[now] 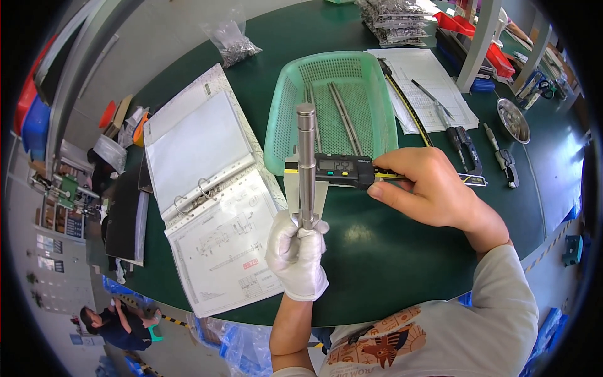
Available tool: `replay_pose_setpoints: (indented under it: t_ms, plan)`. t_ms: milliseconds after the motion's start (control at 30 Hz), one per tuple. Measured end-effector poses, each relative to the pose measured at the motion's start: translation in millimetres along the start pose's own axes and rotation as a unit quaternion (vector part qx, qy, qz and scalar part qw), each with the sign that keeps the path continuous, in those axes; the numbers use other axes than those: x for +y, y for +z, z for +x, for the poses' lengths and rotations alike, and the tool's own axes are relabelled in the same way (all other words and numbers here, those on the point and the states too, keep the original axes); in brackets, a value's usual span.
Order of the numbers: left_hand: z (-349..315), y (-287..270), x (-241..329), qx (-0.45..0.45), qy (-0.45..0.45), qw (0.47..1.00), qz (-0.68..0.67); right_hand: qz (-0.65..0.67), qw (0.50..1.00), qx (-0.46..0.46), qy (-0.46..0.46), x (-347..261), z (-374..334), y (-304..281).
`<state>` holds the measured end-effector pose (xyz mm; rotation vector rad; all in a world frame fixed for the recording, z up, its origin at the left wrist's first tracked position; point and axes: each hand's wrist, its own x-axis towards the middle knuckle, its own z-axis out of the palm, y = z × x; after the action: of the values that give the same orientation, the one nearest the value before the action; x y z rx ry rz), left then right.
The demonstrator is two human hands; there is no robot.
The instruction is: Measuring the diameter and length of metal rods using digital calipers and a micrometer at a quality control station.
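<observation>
In a white glove, my left hand [298, 256] is closed round the lower end of a stepped metal shaft [306, 144], which stands up toward the camera. My bare right hand [422, 188] grips a digital caliper [344, 169] by its black slide and beam, thumb in front. The caliper lies across the shaft at about mid-length, its jaws at either side of it; whether both touch the metal I cannot tell. Behind, a green perforated basket [276, 119] holds a few metal rods [345, 116].
An open ring binder [207, 144] with drawings lies at left. Right of the basket are papers [433, 78], a black-and-yellow ruler [408, 107], micrometers [468, 151] and a metal bowl [513, 119]. Bagged parts [396, 22] sit at the back. Someone sits [122, 323] beyond the table at lower left.
</observation>
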<state>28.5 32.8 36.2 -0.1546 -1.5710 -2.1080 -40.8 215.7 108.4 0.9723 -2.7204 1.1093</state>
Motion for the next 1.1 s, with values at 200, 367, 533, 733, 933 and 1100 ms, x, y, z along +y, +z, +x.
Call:
replay_pose_setpoints:
  t_ms: [200,367,533,733,933,1100]
  plan:
    - [3.5,-6.7,-1.4,-0.025,0.019,0.999,0.044,-0.01,1.0,0.03,-0.004,1.5,3.2,4.1]
    - [5.1,0.6,0.8,-0.041,0.019,0.998,0.046,-0.061,0.998,0.029,0.005,5.4,0.5,-3.8]
    - [-1.4,1.4,-8.6,0.007,0.038,0.997,0.071,-0.062,0.991,0.098,-0.065,5.2,-0.5,0.2]
    - [-3.1,-2.1,-10.5,-0.03,0.005,0.996,0.081,-0.081,0.992,0.08,-0.057,5.8,-6.2,-1.5]
    - [-4.2,10.9,-11.0,0.037,-0.007,0.998,0.06,-0.072,0.994,0.054,-0.055,8.6,-3.5,-3.3]
    - [-2.1,1.4,-12.2,0.005,0.005,0.999,0.047,-0.052,0.997,0.022,-0.054,5.4,-0.8,2.7]
